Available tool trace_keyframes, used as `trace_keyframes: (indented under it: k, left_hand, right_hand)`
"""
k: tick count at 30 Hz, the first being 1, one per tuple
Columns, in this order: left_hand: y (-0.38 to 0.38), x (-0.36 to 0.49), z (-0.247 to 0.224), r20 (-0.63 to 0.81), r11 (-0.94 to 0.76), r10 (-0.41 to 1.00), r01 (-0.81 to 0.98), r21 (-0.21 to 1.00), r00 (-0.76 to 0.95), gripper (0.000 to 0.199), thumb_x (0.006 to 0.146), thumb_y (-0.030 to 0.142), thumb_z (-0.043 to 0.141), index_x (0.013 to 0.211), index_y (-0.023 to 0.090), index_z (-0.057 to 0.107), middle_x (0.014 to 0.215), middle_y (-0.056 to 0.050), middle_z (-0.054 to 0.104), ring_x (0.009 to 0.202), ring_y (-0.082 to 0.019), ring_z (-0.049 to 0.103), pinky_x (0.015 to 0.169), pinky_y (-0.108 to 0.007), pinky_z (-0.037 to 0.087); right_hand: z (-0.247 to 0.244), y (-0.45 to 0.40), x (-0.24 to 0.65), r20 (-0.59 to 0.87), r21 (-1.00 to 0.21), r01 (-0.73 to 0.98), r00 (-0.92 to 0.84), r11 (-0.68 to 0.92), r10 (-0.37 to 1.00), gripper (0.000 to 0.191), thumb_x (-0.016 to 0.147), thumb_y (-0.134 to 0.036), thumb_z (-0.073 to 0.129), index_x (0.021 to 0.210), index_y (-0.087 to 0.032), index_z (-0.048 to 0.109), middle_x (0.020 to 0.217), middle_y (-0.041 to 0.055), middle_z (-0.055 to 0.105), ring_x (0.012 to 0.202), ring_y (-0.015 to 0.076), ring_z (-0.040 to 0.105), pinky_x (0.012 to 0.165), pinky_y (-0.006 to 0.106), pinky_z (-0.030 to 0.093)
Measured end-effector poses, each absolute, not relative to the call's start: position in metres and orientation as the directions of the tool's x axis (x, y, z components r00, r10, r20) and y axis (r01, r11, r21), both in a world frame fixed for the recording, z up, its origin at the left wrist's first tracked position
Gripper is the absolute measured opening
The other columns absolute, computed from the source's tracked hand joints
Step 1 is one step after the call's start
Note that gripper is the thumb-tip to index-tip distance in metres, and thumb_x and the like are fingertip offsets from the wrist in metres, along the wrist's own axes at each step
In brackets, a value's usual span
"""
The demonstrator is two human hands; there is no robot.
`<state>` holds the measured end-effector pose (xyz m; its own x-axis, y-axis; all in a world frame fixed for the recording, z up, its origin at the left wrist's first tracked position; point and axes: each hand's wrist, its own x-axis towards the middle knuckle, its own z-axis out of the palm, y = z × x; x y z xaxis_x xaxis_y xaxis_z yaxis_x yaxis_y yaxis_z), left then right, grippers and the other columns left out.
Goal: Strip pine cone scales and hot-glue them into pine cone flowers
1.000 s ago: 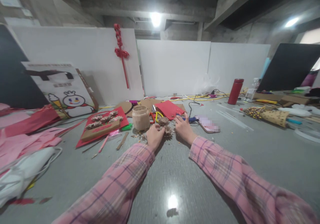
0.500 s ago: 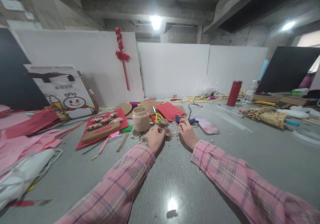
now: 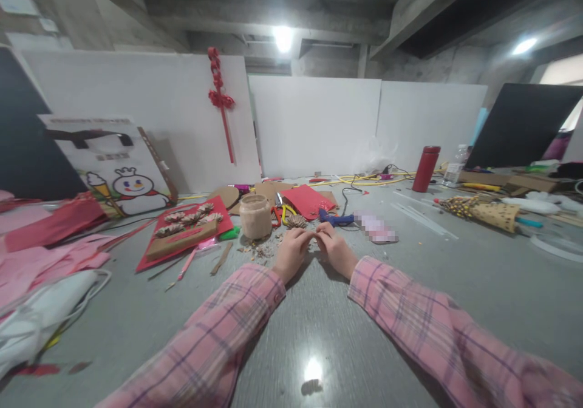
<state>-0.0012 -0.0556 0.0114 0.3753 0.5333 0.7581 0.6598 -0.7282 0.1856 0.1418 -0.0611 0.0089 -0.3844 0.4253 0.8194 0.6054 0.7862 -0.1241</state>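
The left hand (image 3: pixel 292 255) and the right hand (image 3: pixel 336 251) meet in front of the wearer, fingertips pinched close together; whether something small is gripped between them cannot be told, since the fingers hide it. Taking the meeting fingertips as the clock's centre, a brown pine-cone flower (image 3: pixel 297 221) sits between ten and eleven o'clock, just beyond the left hand and partly covered by it. A blue glue gun (image 3: pixel 339 218) lies between one and two o'clock, near the right hand's fingers, with a phone (image 3: pixel 379 228) beside it towards three. At twelve rests a red card (image 3: pixel 308 200). Pliers (image 3: pixel 283 215) with red and yellow handles lie at ten, and a cloudy brown jar (image 3: pixel 255 218) stands upright near them. Scattered crumbs (image 3: pixel 263 252) spread at nine, and farther out that way lies a red sheet (image 3: pixel 150 256) bearing more pine-cone flowers (image 3: pixel 194 215)
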Motion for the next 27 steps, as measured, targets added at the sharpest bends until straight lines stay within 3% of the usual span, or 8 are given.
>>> trace_keyframes:
  k: [3, 9, 15, 20, 27]
  left_hand:
    - [-0.0533, -0.0033, 0.0102, 0.777, -0.716, 0.539, 0.663, 0.22, 0.324, 0.021, 0.079, 0.022, 0.041, 0.086, 0.018, 0.06, 0.079, -0.006, 0.059, 0.076, -0.015, 0.052, 0.069, -0.028, 0.04]
    - [-0.0555, -0.0048, 0.0145, 0.792, -0.684, 0.581, 0.64, 0.35, 0.188, 0.02, 0.078, 0.026, 0.043, 0.082, 0.018, 0.061, 0.079, -0.005, 0.061, 0.076, -0.014, 0.053, 0.07, -0.027, 0.041]
    - [-0.0585, -0.0035, 0.0163, 0.736, -0.707, 0.629, 0.578, 0.407, 0.25, 0.022, 0.078, 0.028, 0.043, 0.082, 0.018, 0.062, 0.078, -0.004, 0.063, 0.073, -0.013, 0.056, 0.066, -0.023, 0.042]
    - [-0.0587, -0.0031, 0.0168, 0.697, -0.682, 0.667, 0.594, 0.427, 0.264, 0.02, 0.075, 0.03, 0.047, 0.08, 0.02, 0.063, 0.077, -0.003, 0.063, 0.073, -0.013, 0.056, 0.067, -0.024, 0.042]
    - [-0.0586, -0.0034, 0.0171, 0.692, -0.651, 0.681, 0.631, 0.421, 0.24, 0.016, 0.072, 0.03, 0.051, 0.074, 0.02, 0.063, 0.072, -0.002, 0.063, 0.072, -0.013, 0.055, 0.067, -0.024, 0.041]
  right_hand:
    - [0.0106, -0.0617, 0.1429, 0.823, -0.133, 0.624, -0.363, 0.77, 0.436, 0.022, 0.082, -0.015, 0.03, 0.089, -0.014, 0.051, 0.091, 0.0084, 0.045, 0.083, 0.0148, 0.047, 0.075, 0.029, 0.042]
    - [0.0163, -0.0613, 0.148, 0.846, -0.165, 0.792, -0.193, 0.588, 0.497, 0.025, 0.081, -0.024, 0.036, 0.096, -0.015, 0.053, 0.093, 0.0095, 0.049, 0.087, 0.0186, 0.044, 0.077, 0.034, 0.037]
    - [0.0148, -0.0589, 0.1466, 0.791, -0.072, 0.731, -0.372, 0.678, 0.485, 0.023, 0.082, -0.025, 0.036, 0.095, -0.017, 0.055, 0.088, 0.0064, 0.055, 0.084, 0.0163, 0.046, 0.074, 0.032, 0.033]
    - [0.0144, -0.0597, 0.1461, 0.798, -0.082, 0.761, -0.336, 0.644, 0.5, 0.02, 0.082, -0.025, 0.038, 0.082, -0.018, 0.058, 0.077, 0.0038, 0.056, 0.076, 0.0149, 0.046, 0.073, 0.031, 0.029]
    - [0.0153, -0.0604, 0.1461, 0.803, -0.062, 0.749, -0.355, 0.659, 0.479, 0.02, 0.082, -0.024, 0.038, 0.08, -0.017, 0.056, 0.077, 0.0036, 0.056, 0.077, 0.0148, 0.046, 0.073, 0.03, 0.029]
